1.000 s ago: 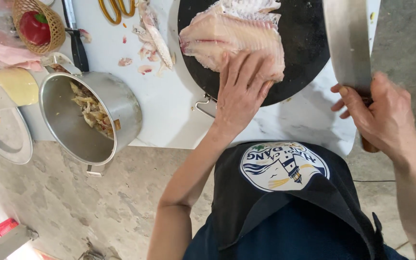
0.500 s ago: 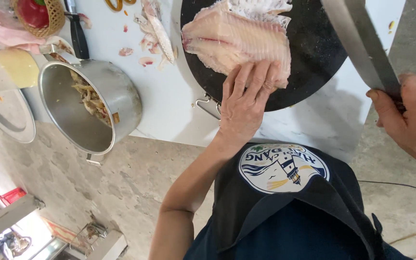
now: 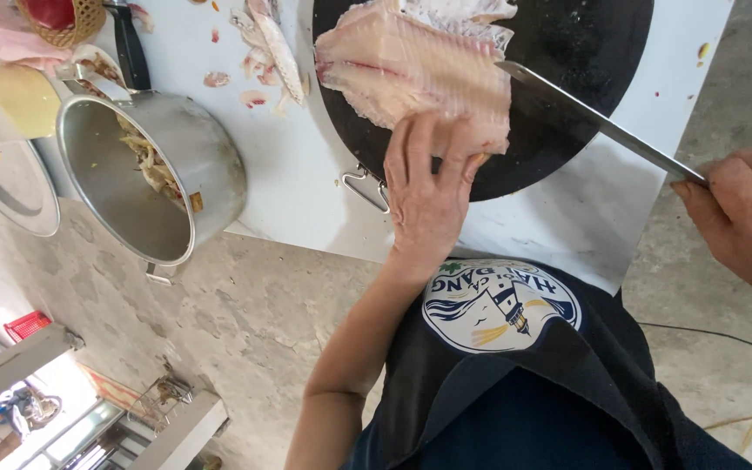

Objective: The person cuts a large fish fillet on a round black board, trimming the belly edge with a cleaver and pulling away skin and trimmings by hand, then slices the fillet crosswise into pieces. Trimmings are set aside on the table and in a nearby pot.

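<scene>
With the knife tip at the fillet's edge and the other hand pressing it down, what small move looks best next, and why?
Probably draw the knife flat into the fish fillet, blade moving away from the left hand. Its tip already touches the fillet's edge on the black round board, the left fingers pin the near end, and the right hand grips the handle.

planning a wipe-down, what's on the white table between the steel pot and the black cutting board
In the head view, between the steel pot and the black cutting board, the white table holds pinkish fish scraps and a long fish strip.
</scene>
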